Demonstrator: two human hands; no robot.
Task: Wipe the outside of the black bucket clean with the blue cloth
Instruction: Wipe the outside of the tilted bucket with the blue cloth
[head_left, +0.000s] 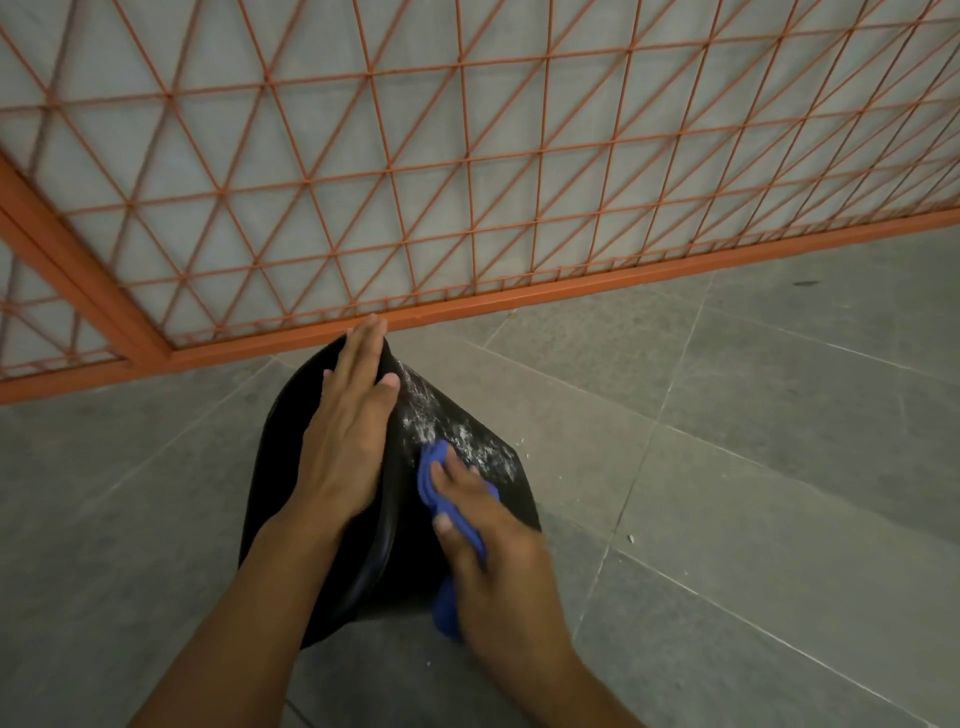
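The black bucket (467, 426) lies tipped on the grey floor in the middle of the head view, its side streaked with white dusty marks. My left hand (348, 436) lies flat along the bucket's upper edge, fingers straight and pointing away from me. My right hand (488, 540) holds the bunched blue cloth (434, 473) and presses it against the bucket's right side, just below the white marks. Part of the cloth hangs out under my right palm.
An orange metal grille (467, 171) with a thick orange bottom rail (519, 301) stands right behind the bucket. Grey floor tiles (753, 467) spread to the right and left, with small white crumbs scattered on them.
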